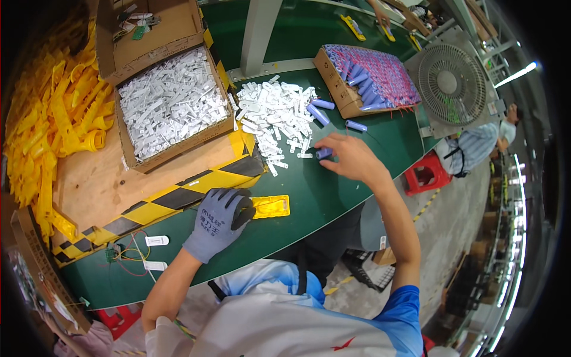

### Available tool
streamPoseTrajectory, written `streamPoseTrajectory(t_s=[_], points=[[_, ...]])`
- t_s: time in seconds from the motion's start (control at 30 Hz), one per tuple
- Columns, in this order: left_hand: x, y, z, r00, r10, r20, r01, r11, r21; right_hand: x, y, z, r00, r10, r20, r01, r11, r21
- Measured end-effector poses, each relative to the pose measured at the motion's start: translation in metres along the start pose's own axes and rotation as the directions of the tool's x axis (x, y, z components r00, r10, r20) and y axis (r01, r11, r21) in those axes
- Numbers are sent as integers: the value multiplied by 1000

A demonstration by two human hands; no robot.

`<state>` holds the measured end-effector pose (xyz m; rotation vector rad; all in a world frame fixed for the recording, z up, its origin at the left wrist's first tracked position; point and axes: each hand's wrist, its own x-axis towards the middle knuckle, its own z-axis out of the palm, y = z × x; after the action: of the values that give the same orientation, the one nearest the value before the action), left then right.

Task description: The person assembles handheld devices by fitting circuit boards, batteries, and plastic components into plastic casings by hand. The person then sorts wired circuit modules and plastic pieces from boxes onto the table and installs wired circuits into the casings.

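My left hand (219,225), in a grey glove with dark fingertips, grips the left end of a yellow plastic casing (275,206). The casing lies on the green tabletop (315,184), with thin wires along it. Bare and raised slightly further off, my right hand (352,156) pinches a short purple battery cell (324,153) between thumb and fingers. Just beyond it lie loose purple cells (356,126), apart from one another. A heap of small white plastic pieces (273,110) spreads to the left of that hand.
A cardboard box (332,86) of purple cells stands at the back right, beside a grey fan (447,82). More white pieces fill a carton (178,156) on a striped-edge wooden board (89,172). Yellow casings (59,113) pile up far left. Wires with a circuit board (113,253) lie near left.
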<state>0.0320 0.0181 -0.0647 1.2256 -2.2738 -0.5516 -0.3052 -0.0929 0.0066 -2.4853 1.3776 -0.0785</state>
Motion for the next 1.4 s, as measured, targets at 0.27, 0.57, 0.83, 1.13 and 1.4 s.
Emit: streamPoseTrajectory(t_s=[0.27, 0.57, 0.83, 1.13, 1.4], points=[[0, 3, 0, 999, -34, -42, 33, 999, -17, 11, -31, -13, 982, -144, 119, 115, 969, 220], [2, 2, -4, 997, 24, 70, -20, 998, -56, -20, -104, 77, 926, 336, 174, -348, 574, 742], [-3, -3, 1, 998, 54, 19, -52, 995, -90, -20, -107, 92, 843, -237, -482, 431, 834, 345], [-4, -4, 4, 999, 39, -24, -42, 991, -129, -23, -111, 92, 912, -146, -383, 312, 853, 418], [-5, -4, -5, 997, 80, 8, -79, 993, -85, -21, -112, 85, 915, -226, -336, 316, 916, 246]])
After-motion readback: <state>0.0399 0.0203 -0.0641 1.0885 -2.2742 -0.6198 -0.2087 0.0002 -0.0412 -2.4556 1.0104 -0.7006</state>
